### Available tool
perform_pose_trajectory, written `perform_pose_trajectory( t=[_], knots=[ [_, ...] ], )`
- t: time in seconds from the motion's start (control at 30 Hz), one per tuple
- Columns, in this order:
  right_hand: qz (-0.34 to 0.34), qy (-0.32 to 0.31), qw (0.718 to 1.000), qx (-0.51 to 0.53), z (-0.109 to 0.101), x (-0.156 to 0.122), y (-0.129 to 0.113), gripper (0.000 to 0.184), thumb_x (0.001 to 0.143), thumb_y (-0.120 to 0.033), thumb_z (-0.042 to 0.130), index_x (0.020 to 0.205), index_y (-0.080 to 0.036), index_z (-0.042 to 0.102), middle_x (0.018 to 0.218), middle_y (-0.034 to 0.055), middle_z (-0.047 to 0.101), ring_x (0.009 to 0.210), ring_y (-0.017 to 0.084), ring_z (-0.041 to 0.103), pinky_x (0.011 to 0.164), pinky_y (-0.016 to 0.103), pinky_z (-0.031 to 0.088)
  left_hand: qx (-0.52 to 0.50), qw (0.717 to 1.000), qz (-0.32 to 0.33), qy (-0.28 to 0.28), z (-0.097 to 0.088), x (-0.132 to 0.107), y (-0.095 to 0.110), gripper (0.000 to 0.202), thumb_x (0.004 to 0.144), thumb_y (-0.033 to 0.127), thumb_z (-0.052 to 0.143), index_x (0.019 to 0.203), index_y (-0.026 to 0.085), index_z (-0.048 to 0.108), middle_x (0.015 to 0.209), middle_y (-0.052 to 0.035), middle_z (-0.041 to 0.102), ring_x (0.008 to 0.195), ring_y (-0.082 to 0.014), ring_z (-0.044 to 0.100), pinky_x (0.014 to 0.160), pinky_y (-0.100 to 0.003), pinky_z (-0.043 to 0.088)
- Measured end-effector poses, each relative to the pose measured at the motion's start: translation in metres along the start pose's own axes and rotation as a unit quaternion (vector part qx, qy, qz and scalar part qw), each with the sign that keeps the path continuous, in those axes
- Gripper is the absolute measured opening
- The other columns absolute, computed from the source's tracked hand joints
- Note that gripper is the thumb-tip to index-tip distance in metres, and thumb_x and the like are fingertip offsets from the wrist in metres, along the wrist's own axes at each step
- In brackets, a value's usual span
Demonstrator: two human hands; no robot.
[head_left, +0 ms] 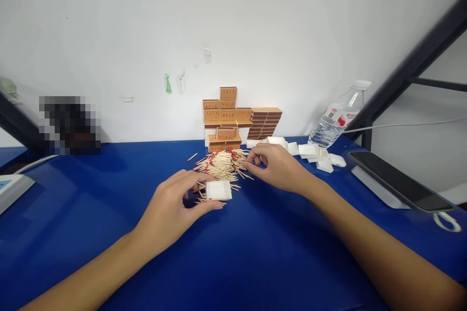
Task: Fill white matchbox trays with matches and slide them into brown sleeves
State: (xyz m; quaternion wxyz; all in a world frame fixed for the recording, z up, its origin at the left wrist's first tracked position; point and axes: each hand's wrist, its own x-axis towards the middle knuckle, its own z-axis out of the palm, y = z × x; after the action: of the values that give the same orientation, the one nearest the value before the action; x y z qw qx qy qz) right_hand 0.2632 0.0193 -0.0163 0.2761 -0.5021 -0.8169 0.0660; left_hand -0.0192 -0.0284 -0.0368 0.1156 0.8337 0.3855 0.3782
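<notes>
Your left hand (pixel 170 201) grips a small white tray (pixel 219 190) by its edges at the near side of the match pile (pixel 221 165); your right hand (pixel 275 165) curls at the pile's right, its hold unclear. Matchboxes (pixel 228 115) stand stacked behind.

There are two hands (pixel 164 209), one match pile (pixel 222 163), one bottle (pixel 333 119) and one phone (pixel 397 180).

Soft light; faint shadows on blue table (pixel 237 262); pixelated patch (pixel 69 125) left; edges stretched.
</notes>
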Motion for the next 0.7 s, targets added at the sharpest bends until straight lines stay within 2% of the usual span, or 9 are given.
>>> perform_pose_trajectory(
  t=[0.1, 0.17, 0.27, 0.4, 0.53, 0.7],
  knots=[
    [0.031, -0.083, 0.996, 0.007, -0.002, 0.000, 0.006, 0.019, 0.087, -0.032, 0.071, 0.073, -0.019, 0.068, 0.070, 0.0004, 0.063, 0.063, 0.014, 0.053, 0.060, 0.030, 0.035, 0.003, 1.000, 0.007, -0.010, 0.000, 0.000, 0.001, 0.037, 0.083, 0.040, 0.086, 0.113, 0.023, 0.072, 0.089, 0.0017, 0.071, 0.073, -0.0148, 0.059, 0.068, -0.028, 0.051],
    [0.040, -0.116, 0.992, 0.008, 0.001, -0.001, 0.005, 0.019, 0.087, -0.035, 0.072, 0.076, -0.020, 0.070, 0.071, 0.0001, 0.064, 0.063, 0.014, 0.054, 0.059, 0.030, 0.035, 0.005, 1.000, 0.013, -0.009, 0.000, 0.000, 0.001, 0.038, 0.083, 0.040, 0.086, 0.113, 0.023, 0.072, 0.089, 0.0013, 0.071, 0.074, -0.0155, 0.060, 0.069, -0.029, 0.052],
    [0.033, -0.111, 0.993, 0.005, 0.010, -0.004, 0.001, 0.022, 0.087, -0.039, 0.074, 0.078, -0.020, 0.068, 0.073, 0.0004, 0.064, 0.065, 0.014, 0.054, 0.060, 0.030, 0.036, 0.007, 1.000, 0.020, -0.010, 0.001, 0.000, 0.000, 0.038, 0.084, 0.040, 0.086, 0.115, 0.023, 0.072, 0.091, 0.0006, 0.071, 0.077, -0.0164, 0.061, 0.071, -0.030, 0.053],
    [0.036, -0.111, 0.993, 0.013, 0.020, -0.005, -0.004, 0.013, 0.092, -0.027, 0.069, 0.082, -0.019, 0.067, 0.076, 0.0010, 0.064, 0.067, 0.014, 0.053, 0.062, 0.030, 0.036, 0.012, 0.999, 0.035, -0.022, 0.001, -0.002, 0.000, 0.039, 0.085, 0.040, 0.085, 0.118, 0.023, 0.072, 0.096, -0.0014, 0.072, 0.083, -0.0181, 0.064, 0.074, -0.031, 0.054],
    [0.048, -0.137, 0.989, 0.021, 0.017, -0.006, 0.000, 0.016, 0.097, -0.023, 0.064, 0.081, -0.019, 0.063, 0.076, 0.0009, 0.063, 0.065, 0.014, 0.051, 0.061, 0.030, 0.035, 0.015, 0.999, 0.040, -0.026, 0.001, -0.003, 0.000, 0.039, 0.086, 0.041, 0.083, 0.119, 0.023, 0.071, 0.097, -0.0020, 0.073, 0.085, -0.0186, 0.064, 0.074, -0.031, 0.054],
    [0.043, -0.104, 0.994, 0.004, 0.010, -0.005, 0.009, 0.017, 0.101, -0.027, 0.060, 0.085, -0.020, 0.059, 0.083, 0.0035, 0.064, 0.071, 0.017, 0.054, 0.064, 0.031, 0.037, 0.021, 0.998, 0.045, -0.024, 0.001, -0.002, 0.000, 0.039, 0.085, 0.038, 0.084, 0.118, 0.023, 0.071, 0.100, -0.0016, 0.074, 0.084, -0.0185, 0.064, 0.075, -0.032, 0.054]
  ],
)
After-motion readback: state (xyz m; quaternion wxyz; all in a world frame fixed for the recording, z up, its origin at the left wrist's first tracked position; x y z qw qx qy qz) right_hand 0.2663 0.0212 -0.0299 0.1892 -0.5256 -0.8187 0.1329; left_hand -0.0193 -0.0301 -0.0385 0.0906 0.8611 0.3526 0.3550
